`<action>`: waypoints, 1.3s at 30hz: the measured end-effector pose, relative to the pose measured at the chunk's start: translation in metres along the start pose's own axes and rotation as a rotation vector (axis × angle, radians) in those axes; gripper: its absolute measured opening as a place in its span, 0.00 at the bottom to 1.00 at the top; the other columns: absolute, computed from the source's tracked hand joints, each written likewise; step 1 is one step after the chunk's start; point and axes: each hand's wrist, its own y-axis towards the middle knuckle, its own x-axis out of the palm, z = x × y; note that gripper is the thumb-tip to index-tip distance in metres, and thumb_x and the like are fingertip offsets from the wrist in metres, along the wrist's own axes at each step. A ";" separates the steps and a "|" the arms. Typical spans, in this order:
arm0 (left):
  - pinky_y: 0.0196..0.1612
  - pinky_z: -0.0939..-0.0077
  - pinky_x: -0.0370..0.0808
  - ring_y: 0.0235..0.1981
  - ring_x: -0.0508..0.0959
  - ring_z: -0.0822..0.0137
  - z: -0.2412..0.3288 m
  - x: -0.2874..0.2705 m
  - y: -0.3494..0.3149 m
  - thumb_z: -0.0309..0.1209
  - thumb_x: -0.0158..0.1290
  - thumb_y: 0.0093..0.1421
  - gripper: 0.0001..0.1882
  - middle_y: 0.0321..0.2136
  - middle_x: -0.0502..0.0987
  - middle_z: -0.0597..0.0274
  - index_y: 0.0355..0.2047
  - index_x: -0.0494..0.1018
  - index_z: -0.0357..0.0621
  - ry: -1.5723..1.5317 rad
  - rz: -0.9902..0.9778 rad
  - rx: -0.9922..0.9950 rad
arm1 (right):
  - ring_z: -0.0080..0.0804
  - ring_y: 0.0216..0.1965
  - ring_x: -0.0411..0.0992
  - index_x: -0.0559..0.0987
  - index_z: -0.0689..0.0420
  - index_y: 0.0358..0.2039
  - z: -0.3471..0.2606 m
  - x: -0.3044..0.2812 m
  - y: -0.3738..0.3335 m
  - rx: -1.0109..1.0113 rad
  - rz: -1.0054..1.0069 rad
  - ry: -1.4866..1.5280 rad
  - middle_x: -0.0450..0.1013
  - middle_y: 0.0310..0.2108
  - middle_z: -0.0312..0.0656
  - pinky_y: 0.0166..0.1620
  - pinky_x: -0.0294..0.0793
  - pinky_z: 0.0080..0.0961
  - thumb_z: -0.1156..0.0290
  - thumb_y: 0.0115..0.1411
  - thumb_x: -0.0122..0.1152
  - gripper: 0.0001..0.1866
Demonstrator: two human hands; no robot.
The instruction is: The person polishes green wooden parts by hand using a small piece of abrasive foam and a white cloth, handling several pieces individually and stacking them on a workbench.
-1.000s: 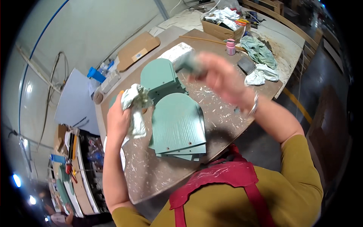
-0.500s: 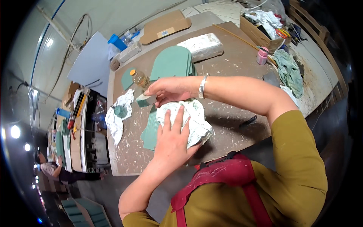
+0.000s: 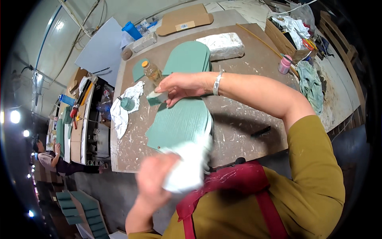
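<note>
A green panel [image 3: 181, 121] with fine ridges and a rounded end lies on top of a stack on the brown table before me. My left hand [image 3: 157, 175], smeared by motion, grips a bunched white cloth [image 3: 185, 171] over the near end of the stack, by my apron. At the panel's far left edge my right hand [image 3: 185, 88] is closed on a small block [image 3: 156, 98], pale on top and green on its side. A bottle with a yellow cap [image 3: 152, 73] stands just beyond that hand.
Behind lie smooth green panels [image 3: 187, 57] and a white wrapped block [image 3: 223, 46]. To the left a teal jar [image 3: 127, 103] sits on a white rag [image 3: 119, 117]. A pink bottle [image 3: 285, 64] and a box of odds and ends [image 3: 278, 38] are at right. A person [image 3: 53, 157] stands far left.
My left hand has pulled the white cloth off the ridged panel, toward my body, uncovering its surface. My right hand still holds the block in about the same place. The view has shifted slightly.
</note>
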 end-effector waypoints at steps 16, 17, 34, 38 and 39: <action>0.42 0.70 0.74 0.37 0.79 0.68 -0.150 -0.013 -0.065 0.34 0.52 0.64 0.16 0.34 0.81 0.57 0.41 0.75 0.29 -0.250 0.367 -0.779 | 0.24 0.37 0.72 0.76 0.59 0.46 -0.007 0.015 -0.051 -0.251 0.196 -0.046 0.72 0.36 0.35 0.49 0.75 0.25 0.60 0.66 0.58 0.16; 0.42 0.69 0.73 0.37 0.79 0.66 -0.181 0.003 -0.073 0.34 0.52 0.64 0.16 0.34 0.81 0.54 0.42 0.75 0.30 -0.148 0.320 -0.796 | 0.23 0.38 0.72 0.76 0.59 0.46 -0.011 0.022 -0.066 -0.308 0.272 -0.116 0.72 0.36 0.35 0.48 0.74 0.24 0.61 0.66 0.58 0.15; 0.61 0.61 0.66 0.60 0.68 0.46 -0.095 0.046 0.063 0.43 0.49 0.66 0.33 0.61 0.65 0.42 0.65 0.58 0.36 0.041 -0.194 -0.515 | 0.34 0.43 0.72 0.79 0.59 0.47 0.030 0.027 -0.152 -0.541 0.572 -1.043 0.71 0.42 0.43 0.46 0.72 0.27 0.74 0.59 0.62 0.14; 0.59 0.59 0.67 0.57 0.68 0.42 -0.091 0.047 0.068 0.46 0.49 0.65 0.35 0.58 0.65 0.39 0.65 0.55 0.38 -0.016 -0.292 -0.541 | 0.37 0.41 0.73 0.80 0.57 0.46 0.032 0.008 -0.159 -0.489 0.562 -1.188 0.71 0.42 0.43 0.43 0.74 0.28 0.74 0.58 0.63 0.14; 0.58 0.59 0.67 0.57 0.69 0.42 -0.092 0.048 0.067 0.46 0.49 0.65 0.35 0.57 0.65 0.40 0.65 0.55 0.38 -0.018 -0.287 -0.548 | 0.37 0.41 0.73 0.81 0.56 0.45 0.026 0.007 -0.159 -0.493 0.570 -1.170 0.71 0.42 0.43 0.43 0.74 0.28 0.74 0.58 0.64 0.14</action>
